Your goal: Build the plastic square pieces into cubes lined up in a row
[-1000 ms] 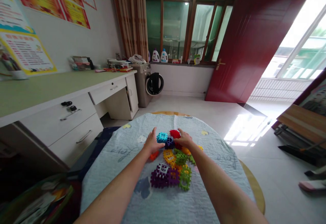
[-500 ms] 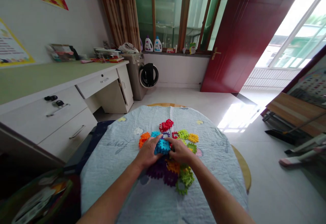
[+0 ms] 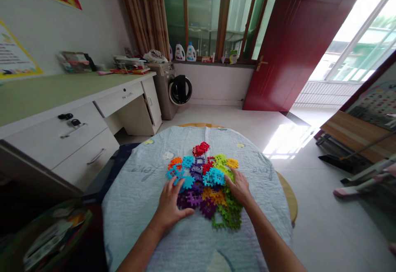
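Observation:
A pile of toothed plastic building blocks lies on the cloth-covered round table (image 3: pixel 136 218). My left hand (image 3: pixel 169 204) is open at the pile's left side, thumb stretched out, fingertips beside a light-blue block (image 3: pixel 187 182). My right hand (image 3: pixel 240 186) is at the right, fingers apart, its tips at the edge of a cluster of light-blue blocks (image 3: pixel 214 177); whether they touch it I cannot tell. Purple blocks (image 3: pixel 194 198) and orange-yellow blocks (image 3: pixel 213 195) lie between the hands. Green blocks (image 3: pixel 230 214) are nearer me, red blocks (image 3: pixel 201 149) at the far side.
A white desk with a green top (image 3: pixel 74 84) runs along the left wall. A washing machine (image 3: pixel 163 86) with its round door open stands beyond it. A red door (image 3: pixel 278 57) stands at the back right. At lower left is a bin (image 3: pixel 83 226) with papers inside.
My hands have moved apart, the left toward me and to the left, the right to the right. The light-blue blocks held between them now lie spread on the pile.

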The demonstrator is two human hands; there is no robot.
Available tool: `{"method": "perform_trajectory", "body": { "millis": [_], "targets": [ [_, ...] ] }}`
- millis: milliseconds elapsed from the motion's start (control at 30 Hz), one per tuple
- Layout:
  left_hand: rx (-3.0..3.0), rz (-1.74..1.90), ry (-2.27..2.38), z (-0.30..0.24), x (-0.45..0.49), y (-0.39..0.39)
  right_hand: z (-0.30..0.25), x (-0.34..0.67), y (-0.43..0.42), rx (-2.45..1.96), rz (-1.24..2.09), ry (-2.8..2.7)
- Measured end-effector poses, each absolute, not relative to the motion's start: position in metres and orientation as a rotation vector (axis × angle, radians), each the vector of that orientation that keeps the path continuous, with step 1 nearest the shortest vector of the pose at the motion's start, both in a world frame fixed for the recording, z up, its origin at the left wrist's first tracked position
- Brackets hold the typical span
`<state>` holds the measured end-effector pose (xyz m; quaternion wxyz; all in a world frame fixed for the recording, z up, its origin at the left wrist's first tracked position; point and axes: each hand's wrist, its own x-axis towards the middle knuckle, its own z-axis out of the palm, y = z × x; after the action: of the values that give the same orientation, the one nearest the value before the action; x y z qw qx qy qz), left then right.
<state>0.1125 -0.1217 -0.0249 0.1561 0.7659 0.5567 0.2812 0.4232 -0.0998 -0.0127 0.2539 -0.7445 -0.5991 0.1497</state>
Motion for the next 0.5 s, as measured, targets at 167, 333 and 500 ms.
{"method": "perform_trajectory", "body": {
  "millis": [167,333,500],
  "targets": [
    [2.204,0.670,1.541,-0.021,0.153,-0.129,-0.013,0.381,-0.099,-1.721,0.740,-1.583],
    [2.114,0.882,1.454,-0.014,0.155,-0.129,-0.002,0.348,-0.098,-1.375,1.011,-1.517],
    [1.886,1.036,1.540,-0.008,0.130,-0.134,0.017,0.322,-0.100,-1.251,0.988,-1.572]
  ]
}}
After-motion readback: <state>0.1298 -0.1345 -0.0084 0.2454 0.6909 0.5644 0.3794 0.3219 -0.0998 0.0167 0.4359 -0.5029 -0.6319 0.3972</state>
